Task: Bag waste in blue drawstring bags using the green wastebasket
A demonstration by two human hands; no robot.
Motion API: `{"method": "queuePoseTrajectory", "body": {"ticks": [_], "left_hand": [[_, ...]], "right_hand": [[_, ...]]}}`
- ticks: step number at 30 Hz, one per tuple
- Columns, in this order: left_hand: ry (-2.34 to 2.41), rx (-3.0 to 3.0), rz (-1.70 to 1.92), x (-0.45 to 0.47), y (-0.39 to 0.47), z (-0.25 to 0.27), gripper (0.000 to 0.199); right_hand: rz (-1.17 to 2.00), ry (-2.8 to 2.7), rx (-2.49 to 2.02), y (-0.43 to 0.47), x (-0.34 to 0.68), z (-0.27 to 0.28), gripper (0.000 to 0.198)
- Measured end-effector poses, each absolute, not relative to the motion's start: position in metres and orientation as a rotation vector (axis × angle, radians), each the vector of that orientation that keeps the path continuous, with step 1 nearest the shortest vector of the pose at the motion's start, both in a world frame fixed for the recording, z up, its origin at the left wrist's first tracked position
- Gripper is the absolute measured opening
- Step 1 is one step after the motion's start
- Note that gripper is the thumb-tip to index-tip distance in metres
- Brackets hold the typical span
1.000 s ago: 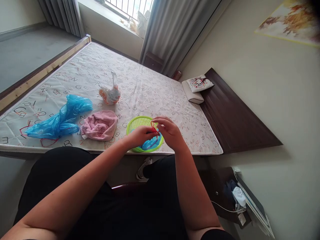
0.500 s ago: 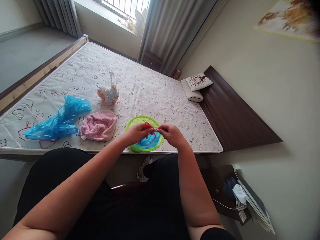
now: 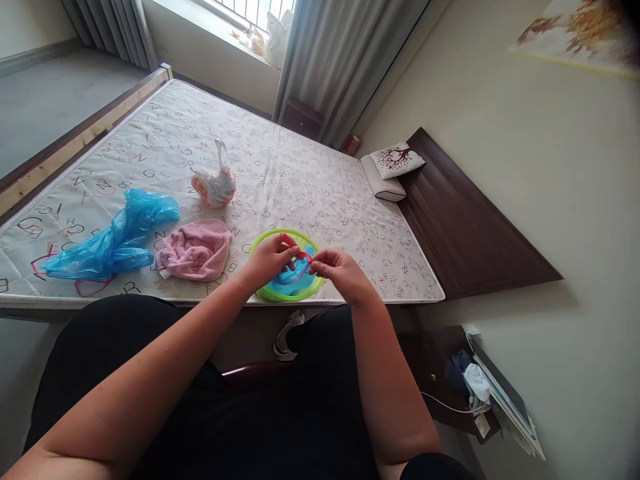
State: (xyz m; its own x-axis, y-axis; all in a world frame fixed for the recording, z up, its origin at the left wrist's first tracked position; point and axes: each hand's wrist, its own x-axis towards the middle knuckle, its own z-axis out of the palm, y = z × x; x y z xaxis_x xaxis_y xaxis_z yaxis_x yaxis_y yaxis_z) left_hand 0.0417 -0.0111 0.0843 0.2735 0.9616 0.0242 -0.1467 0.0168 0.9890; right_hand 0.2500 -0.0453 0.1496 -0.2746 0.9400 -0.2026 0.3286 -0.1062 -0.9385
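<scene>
My left hand (image 3: 270, 259) and right hand (image 3: 341, 272) each pinch the red string (image 3: 303, 255) above the green basket (image 3: 268, 294), placed at the bed's (image 3: 350, 227) near edge, presumably for easy reach.

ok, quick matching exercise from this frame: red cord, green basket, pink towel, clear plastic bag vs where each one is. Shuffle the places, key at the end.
Things
1. red cord
2. green basket
3. pink towel
4. clear plastic bag

Places
A. below the hands, with blue material inside
B. farthest back of the four, on the mattress
C. held at the fingers of the left hand and the right hand
D. on the bed, beside a blue bag

Pairs: 1-C, 2-A, 3-D, 4-B
</scene>
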Motion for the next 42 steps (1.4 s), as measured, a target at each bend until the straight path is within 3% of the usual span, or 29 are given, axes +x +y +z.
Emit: {"method": "queuePoseTrajectory", "body": {"ticks": [5, 8, 11, 16, 20, 23, 28, 31, 38, 42], "left_hand": [[0.795, 1.141, 1.021, 0.045, -0.016, 0.090, 0.048], [0.743, 1.143, 0.951, 0.045, -0.017, 0.092, 0.051], [0.746, 1.228, 0.919, 0.042, -0.017, 0.092, 0.047], [0.760, 1.418, 0.892, 0.039, -0.016, 0.089, 0.026], [0.901, 1.646, 0.897, 0.038, -0.019, 0.089, 0.016], [0.919, 1.751, 0.953, 0.039, -0.020, 0.088, 0.011], [0.869, 1.747, 1.076, 0.039, -0.018, 0.086, 0.016], [0.778, 1.729, 1.109, 0.036, -0.016, 0.088, 0.020], [0.751, 1.835, 1.020, 0.032, -0.015, 0.087, 0.021], [0.975, 1.866, 0.956, 0.011, -0.002, 0.079, 0.016]], "right_hand": [[0.652, -1.869, -1.476, -0.047, 0.223, 0.132, 0.011], [0.468, -1.944, -1.413, -0.045, 0.220, 0.122, 0.018], [0.574, -1.950, -1.433, -0.043, 0.224, 0.118, 0.013], [0.739, -1.965, -1.554, -0.041, 0.227, 0.116, 0.041], [0.875, -1.967, -1.560, -0.040, 0.226, 0.117, 0.026], [1.170, -1.856, -1.476, -0.039, 0.229, 0.119, 0.026], [1.651, -1.365, -1.345, -0.042, 0.239, 0.121, 0.057], [1.761, -1.135, -1.265, -0.041, 0.243, 0.117, 0.055], [1.539, -1.161, -1.333, -0.032, 0.252, 0.098, 0.040], [1.155, -1.315, -1.448, -0.021, 0.279, 0.103, 0.041]]}}
